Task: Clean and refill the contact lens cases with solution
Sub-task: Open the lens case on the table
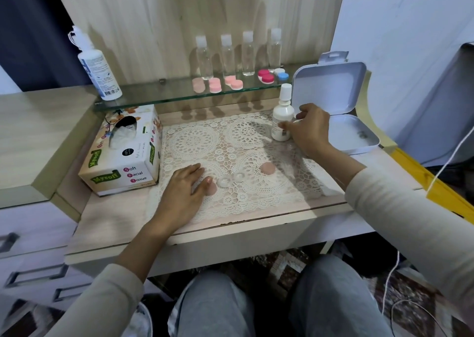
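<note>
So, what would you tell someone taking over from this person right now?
Left hand lies flat on the lace mat, thumb by a pink cap.
Right hand grips the small white bottle, which is closed.
Open clear case lies mid-mat, second pink cap to its right.
Done: this case is uncapped. Left: fill it and recap; cleaning cannot be judged. Other cases wait on the glass shelf.

A pale wood desk [102, 221] with drawers [38, 234] stands against a wood-grain panel [154, 15], white wall [410, 15] at right.
</note>
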### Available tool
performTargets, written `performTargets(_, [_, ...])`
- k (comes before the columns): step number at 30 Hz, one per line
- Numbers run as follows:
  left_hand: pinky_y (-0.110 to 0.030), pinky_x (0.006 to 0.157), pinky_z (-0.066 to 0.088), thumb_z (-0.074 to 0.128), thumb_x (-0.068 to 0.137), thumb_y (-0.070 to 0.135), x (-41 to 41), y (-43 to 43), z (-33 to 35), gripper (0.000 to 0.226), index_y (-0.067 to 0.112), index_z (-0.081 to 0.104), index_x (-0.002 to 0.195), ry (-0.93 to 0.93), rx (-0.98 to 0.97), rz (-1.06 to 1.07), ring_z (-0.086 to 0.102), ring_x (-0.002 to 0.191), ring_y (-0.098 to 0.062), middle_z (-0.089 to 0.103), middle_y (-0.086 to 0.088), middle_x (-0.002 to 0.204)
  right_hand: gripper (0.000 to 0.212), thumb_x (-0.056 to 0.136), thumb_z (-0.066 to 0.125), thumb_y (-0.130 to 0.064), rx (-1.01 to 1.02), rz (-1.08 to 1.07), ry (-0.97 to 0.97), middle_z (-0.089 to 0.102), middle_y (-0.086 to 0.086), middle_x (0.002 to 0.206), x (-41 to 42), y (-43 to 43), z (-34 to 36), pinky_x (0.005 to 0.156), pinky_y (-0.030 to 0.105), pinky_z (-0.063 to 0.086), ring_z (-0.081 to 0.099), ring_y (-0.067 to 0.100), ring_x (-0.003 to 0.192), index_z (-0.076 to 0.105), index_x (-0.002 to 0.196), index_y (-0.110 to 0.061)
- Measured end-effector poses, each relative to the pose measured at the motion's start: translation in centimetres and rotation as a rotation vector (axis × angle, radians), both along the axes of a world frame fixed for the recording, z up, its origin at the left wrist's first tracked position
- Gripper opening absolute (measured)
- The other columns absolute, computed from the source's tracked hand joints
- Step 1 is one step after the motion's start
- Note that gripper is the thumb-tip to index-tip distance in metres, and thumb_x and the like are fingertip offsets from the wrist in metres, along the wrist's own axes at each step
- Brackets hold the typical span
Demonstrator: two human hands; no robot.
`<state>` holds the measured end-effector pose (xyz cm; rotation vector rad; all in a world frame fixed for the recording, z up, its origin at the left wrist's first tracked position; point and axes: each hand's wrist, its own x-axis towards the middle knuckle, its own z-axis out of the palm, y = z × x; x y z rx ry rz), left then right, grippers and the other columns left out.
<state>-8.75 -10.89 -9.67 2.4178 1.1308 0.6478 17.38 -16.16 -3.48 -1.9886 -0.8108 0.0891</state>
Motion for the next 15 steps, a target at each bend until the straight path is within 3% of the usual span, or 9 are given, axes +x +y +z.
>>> performTargets(4, [-0.019, 0.096, 0.028, 0.052, 0.092, 0.027, -0.2, -0.4, 0.3, 0.032, 0.007, 0.063, 0.116, -0.08, 0.047, 0.001, 0.046, 0.117, -0.02, 0.06, -0.005, 0.123, 0.032, 0.078, 0.072, -0.023, -0.051, -0.054, -0.172, 0.065, 0.01, 0.097, -1.2, -1.8, -1.0, 0.071, 0.031, 0.042, 0.059, 0.025, 0.091, 0.06, 0.101, -0.006])
performTargets(7, [-0.024, 0.091, 0.034, 0.059, 0.088, 0.031, -0.5, -0.7, 0.4, 0.028, 0.013, 0.068, 0.107, -0.109, 0.033, 0.01, 0.049, 0.107, -0.017, 0.062, -0.001, 0.107, 0.018, 0.079, 0.07, -0.018, -0.051, 0.194, -0.228, 0.066, 0.007, 0.083, -2.9, -2.8, -1.9, 0.066, 0.028, 0.044, 0.058, 0.018, 0.075, 0.066, 0.092, -0.008])
performTargets(9, [-0.026, 0.093, 0.035, 0.063, 0.084, 0.036, -0.9, -0.9, 0.4, 0.032, 0.017, 0.067, 0.109, -0.093, -0.001, -0.004, 0.047, 0.107, -0.013, 0.059, 0.002, 0.107, 0.022, 0.077, 0.071, -0.02, -0.105, 0.45, -0.275, 0.065, 0.006, 0.086, -4.0, -3.3, -2.3, 0.071, 0.03, 0.047, 0.054, 0.014, 0.076, 0.068, 0.095, -0.008])
performTargets(11, [-0.024, 0.094, 0.032, 0.068, 0.081, 0.035, -1.1, -1.0, 0.4, 0.037, 0.018, 0.065, 0.113, -0.064, -0.011, -0.025, 0.046, 0.108, -0.013, 0.057, 0.003, 0.109, 0.033, 0.075, 0.072, -0.026, -0.192, 0.615, -0.348, 0.064, 0.005, 0.099, -4.7, -3.2, -2.9, 0.081, 0.031, 0.043, 0.053, 0.017, 0.089, 0.067, 0.104, -0.012])
performTargets(15, [-0.017, 0.089, 0.027, 0.071, 0.079, 0.029, -1.1, -1.2, 0.5, 0.041, 0.022, 0.063, 0.118, -0.037, 0.012, -0.038, 0.044, 0.107, -0.012, 0.054, 0.004, 0.108, 0.049, 0.074, 0.071, -0.037, -0.285, 0.685, -0.435, 0.059, 0.0, 0.115, -5.5, -2.5, -3.8, 0.092, 0.038, 0.038, 0.046, 0.021, 0.105, 0.062, 0.119, -0.019])
